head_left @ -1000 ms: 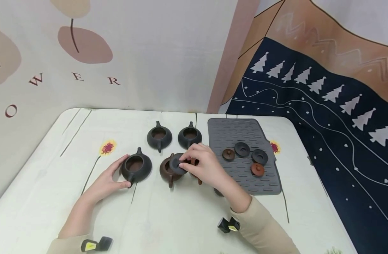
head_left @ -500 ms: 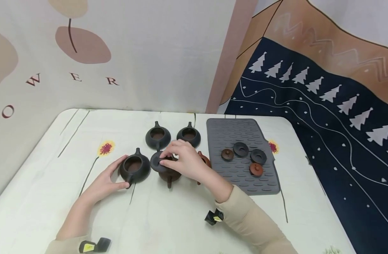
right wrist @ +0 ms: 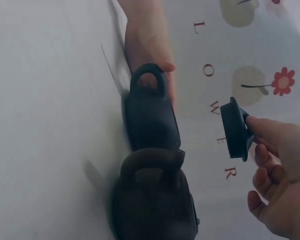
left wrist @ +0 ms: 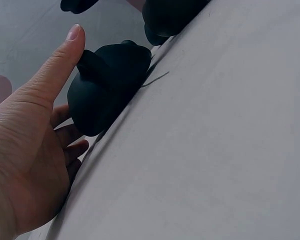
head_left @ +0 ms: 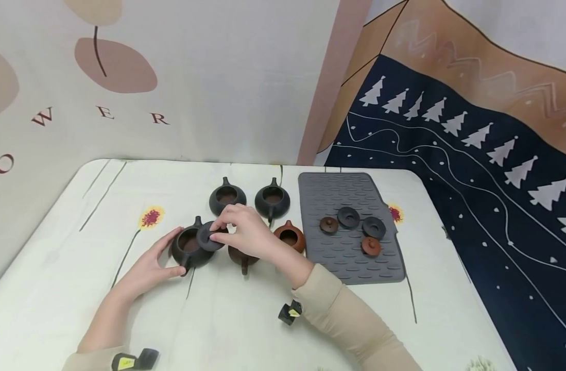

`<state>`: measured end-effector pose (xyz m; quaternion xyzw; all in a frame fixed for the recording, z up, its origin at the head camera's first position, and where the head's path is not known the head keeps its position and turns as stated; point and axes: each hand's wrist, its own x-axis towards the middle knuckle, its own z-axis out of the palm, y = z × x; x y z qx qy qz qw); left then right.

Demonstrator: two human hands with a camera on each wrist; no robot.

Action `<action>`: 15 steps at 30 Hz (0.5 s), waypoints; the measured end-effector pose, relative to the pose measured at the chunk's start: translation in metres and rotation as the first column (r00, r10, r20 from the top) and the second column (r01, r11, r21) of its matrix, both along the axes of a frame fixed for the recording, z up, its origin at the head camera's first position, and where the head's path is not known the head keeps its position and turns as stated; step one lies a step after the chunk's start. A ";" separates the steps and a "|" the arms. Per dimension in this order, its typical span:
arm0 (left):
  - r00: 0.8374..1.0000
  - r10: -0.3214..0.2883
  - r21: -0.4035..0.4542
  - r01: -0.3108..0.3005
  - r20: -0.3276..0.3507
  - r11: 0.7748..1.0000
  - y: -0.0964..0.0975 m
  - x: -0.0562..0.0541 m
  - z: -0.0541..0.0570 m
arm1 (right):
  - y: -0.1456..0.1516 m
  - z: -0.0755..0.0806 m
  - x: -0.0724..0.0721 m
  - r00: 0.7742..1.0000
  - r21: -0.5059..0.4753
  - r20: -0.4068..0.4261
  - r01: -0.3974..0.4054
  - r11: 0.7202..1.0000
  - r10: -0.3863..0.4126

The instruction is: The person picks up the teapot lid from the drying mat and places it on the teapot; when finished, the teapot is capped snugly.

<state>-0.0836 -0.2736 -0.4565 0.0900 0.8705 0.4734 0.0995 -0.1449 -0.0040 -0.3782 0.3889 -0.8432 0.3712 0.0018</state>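
My left hand [head_left: 146, 270] holds a black teapot [head_left: 194, 260] on the table, fingers along its far left side and thumb by its handle. In the left wrist view, the thumb reaches up beside the teapot's handle [left wrist: 92, 66]. Between thumb and fingers, my right hand [head_left: 245, 234] pinches a round black lid [head_left: 206, 239] by its knob. That lid hovers over the right part of the teapot's opening, and the right wrist view shows the lid [right wrist: 233, 131] apart from the teapot [right wrist: 152, 117]. Under the right hand sits a brown teapot [head_left: 243, 262], partly hidden.
Two black lidless teapots [head_left: 218, 202] [head_left: 283, 205] stand farther back. To the right is a reddish-brown lidless teapot [head_left: 298, 241]. A grey ridged mat [head_left: 338, 188] bears a brown lid [head_left: 328, 225], two black lids [head_left: 348, 218] [head_left: 373, 228] and a reddish lid [head_left: 371, 247].
The right hand has carried the black lid leftward, from above the brown teapot to above the black teapot. The left hand stays at the same teapot.
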 end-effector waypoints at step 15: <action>1.000 0.007 -0.008 -0.007 0.030 1.000 -0.001 0.002 0.001 | -0.035 -0.008 -0.004 1.000 0.056 0.010 0.023 0.998 -0.024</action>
